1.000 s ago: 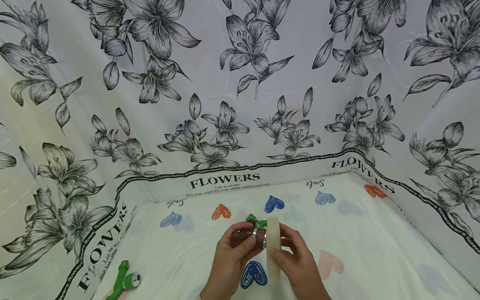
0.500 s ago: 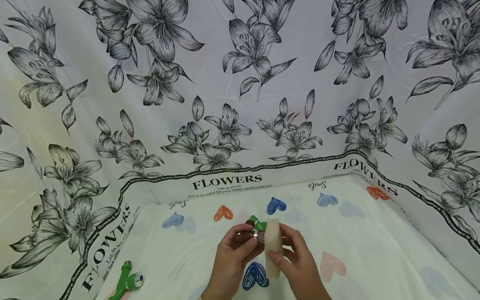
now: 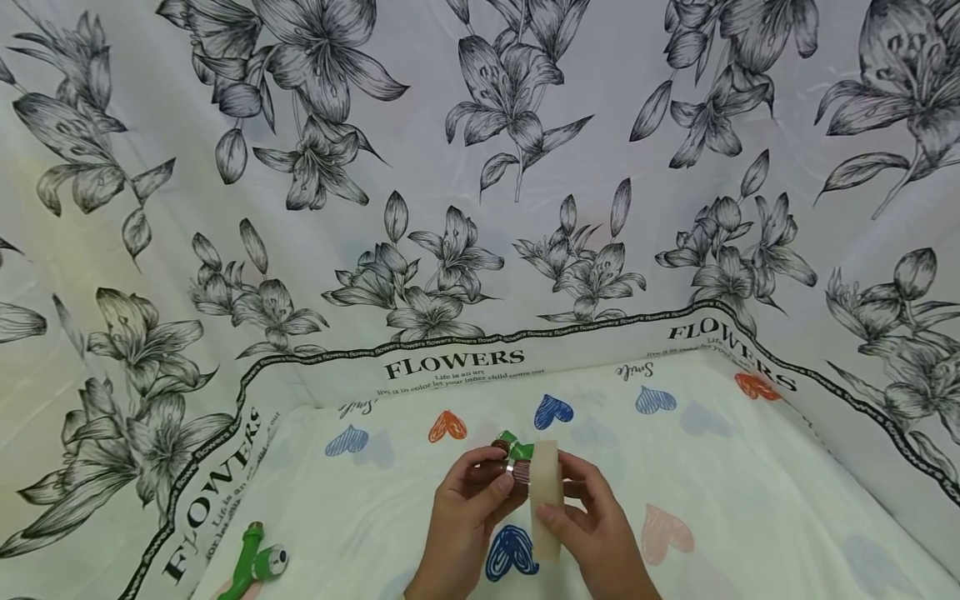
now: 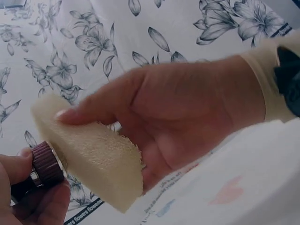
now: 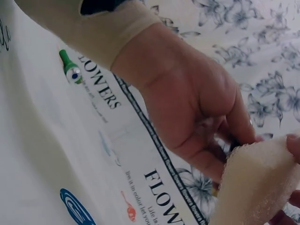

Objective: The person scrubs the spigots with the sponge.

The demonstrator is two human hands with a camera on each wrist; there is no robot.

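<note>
In the head view, my left hand (image 3: 467, 510) grips a brown and green tap (image 3: 521, 472) with silver bands. Its ribbed brown end points right, toward a thick cream sponge (image 3: 546, 500). My right hand (image 3: 603, 529) pinches that sponge, thumb on the near side and fingers behind. From the left wrist, the sponge (image 4: 96, 152) appears pressed against the tap's ribbed brown collar (image 4: 47, 163); the contact spot itself is partly hidden. The right wrist view shows my left hand (image 5: 187, 98) behind the sponge (image 5: 255, 180), which covers most of the tap.
Another green tap (image 3: 251, 560) with a silver end lies on the cloth at the lower left. White cloth (image 3: 360, 508) printed with hearts covers the surface. A flower-printed curtain (image 3: 420, 167) rises behind and at both sides.
The sponge tilts slightly against the tap's brown end, then turns back nearly edge-on. Both hands keep their holds and hardly shift. The head view has moved a little.
</note>
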